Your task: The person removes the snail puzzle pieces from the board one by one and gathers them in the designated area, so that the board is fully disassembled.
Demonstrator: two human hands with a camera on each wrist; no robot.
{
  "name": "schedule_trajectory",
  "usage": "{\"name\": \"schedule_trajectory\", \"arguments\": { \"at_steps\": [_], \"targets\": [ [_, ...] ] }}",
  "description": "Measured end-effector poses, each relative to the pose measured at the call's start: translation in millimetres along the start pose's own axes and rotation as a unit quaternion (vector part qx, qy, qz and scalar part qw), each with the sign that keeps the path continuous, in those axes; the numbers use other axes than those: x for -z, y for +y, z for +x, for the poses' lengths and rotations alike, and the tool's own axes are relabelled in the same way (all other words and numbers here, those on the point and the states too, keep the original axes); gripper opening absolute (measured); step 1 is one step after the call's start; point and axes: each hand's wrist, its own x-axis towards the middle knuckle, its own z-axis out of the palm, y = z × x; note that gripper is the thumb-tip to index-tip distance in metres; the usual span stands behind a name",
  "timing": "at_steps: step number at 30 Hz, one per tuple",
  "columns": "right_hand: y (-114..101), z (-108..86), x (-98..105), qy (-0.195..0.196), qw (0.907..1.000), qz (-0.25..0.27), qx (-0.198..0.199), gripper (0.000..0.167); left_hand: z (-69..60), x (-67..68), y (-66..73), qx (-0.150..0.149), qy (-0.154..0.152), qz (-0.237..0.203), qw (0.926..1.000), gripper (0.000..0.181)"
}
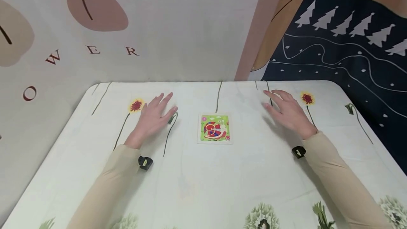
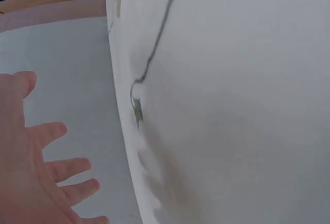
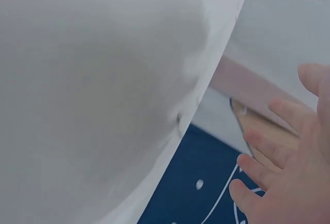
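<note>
A small square picture puzzle (image 1: 215, 128) with a white border lies flat near the middle of the table; its picture is a red and blue snail on green. To its left, my left hand (image 1: 152, 116) hovers over the tablecloth with fingers spread, holding nothing. In the left wrist view the same hand (image 2: 36, 167) shows its fingers apart. My right hand (image 1: 290, 113) is off to the puzzle's right, its fingers extended and touching no object. The right wrist view has that hand (image 3: 294, 157) with fingers spread. Neither hand touches the puzzle.
A white tablecloth (image 1: 190, 183) printed with flowers and stems covers the table. Behind the table hangs a light backdrop (image 1: 190, 27) with letters, and a dark blue one (image 1: 343, 56) with white trees at the right. Each wrist wears a small black device (image 1: 145, 163).
</note>
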Motion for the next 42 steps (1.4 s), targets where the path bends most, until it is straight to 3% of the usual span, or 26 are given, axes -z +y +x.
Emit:
{"name": "schedule_trajectory", "arguments": {
  "at_steps": [8,19,31,42],
  "targets": [
    [-16.7,11.1,-9.9,0.005,0.9987,0.046,0.023,0.051,6.8,-11.2,18.4,-0.033,-0.017,-0.039,0.9986,0.066],
    [-28.9,20.0,-16.2,-0.005,0.9971,0.064,0.042,0.048,10.1,-23.2,36.3,-0.073,-0.063,-0.074,0.9926,0.062],
    [-36.6,24.8,-24.0,-0.013,0.9939,0.079,0.075,0.038,-3.5,-40.1,45.3,-0.152,-0.078,-0.02,0.9851,0.057],
    [-42.2,28.6,-29.4,-0.035,0.9909,0.089,0.094,0.034,-11.5,-48.5,52.2,-0.195,-0.083,-0.008,0.9772,0.049]
  ]
}}
